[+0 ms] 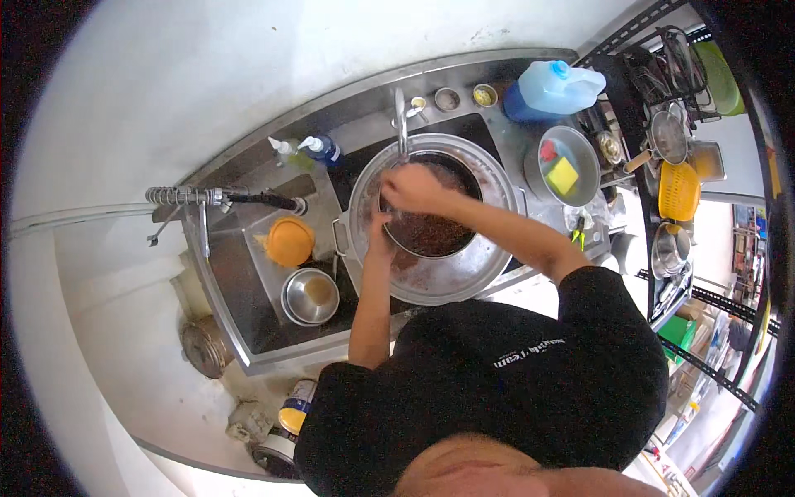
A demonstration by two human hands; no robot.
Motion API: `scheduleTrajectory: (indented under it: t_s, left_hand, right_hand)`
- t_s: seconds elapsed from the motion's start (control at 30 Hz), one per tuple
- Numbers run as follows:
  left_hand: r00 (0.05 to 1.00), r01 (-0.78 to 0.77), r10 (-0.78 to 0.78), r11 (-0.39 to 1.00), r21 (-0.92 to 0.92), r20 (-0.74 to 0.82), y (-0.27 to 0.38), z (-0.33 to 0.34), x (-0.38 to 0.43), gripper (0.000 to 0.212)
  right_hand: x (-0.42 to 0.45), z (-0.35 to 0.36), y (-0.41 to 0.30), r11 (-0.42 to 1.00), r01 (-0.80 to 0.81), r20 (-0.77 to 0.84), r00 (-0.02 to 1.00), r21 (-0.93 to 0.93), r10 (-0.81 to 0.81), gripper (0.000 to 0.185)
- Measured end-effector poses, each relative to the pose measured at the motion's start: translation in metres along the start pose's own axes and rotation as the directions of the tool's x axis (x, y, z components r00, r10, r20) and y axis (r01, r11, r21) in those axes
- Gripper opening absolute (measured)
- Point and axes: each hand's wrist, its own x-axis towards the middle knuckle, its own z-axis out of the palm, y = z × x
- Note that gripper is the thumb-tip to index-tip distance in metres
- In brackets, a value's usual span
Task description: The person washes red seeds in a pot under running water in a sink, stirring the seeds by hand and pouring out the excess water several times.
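A round metal pot [428,239] with dark brown contents sits inside a large two-handled aluminium pot [447,279] at the sink. My left hand [381,236] grips the inner pot's left rim, its thumb over the edge and its other fingers mostly hidden. Over the upper left of that same rim is my right hand [413,188], its fingers curled. Whether anything is inside those fingers is hidden. Just above the right hand, a chrome faucet [402,127] points down over the pot. Brownish residue marks the large pot's inner surface.
On the right stand a jug of blue liquid [546,93] and a metal bowl [568,140] with sponges. Two pump bottles [322,149], an orange round item [290,241] and a small metal bowl [310,297] are to the left. A spring-hose faucet [211,196] juts in; shelving [633,124] borders the right.
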Motion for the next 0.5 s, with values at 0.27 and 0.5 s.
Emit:
scheduleTrajectory:
  t_s: [0.27, 0.5]
  left_hand:
    - [0.994, -0.043, 0.037, 0.997, 0.060, 0.101, 0.024, 0.020, 0.010, 0.088]
    - [0.961, -0.184, 0.162, 0.980, 0.078, 0.226, 0.035, 0.060, 0.043, 0.090]
  right_hand:
    - [0.007, 0.056, 0.082, 0.624, -0.218, -0.100, 0.895, 0.750, 0.434, 0.023]
    - [0.010, 0.088, 0.018, 0.857, -0.122, -0.379, 0.859, 0.501, 0.344, 0.025]
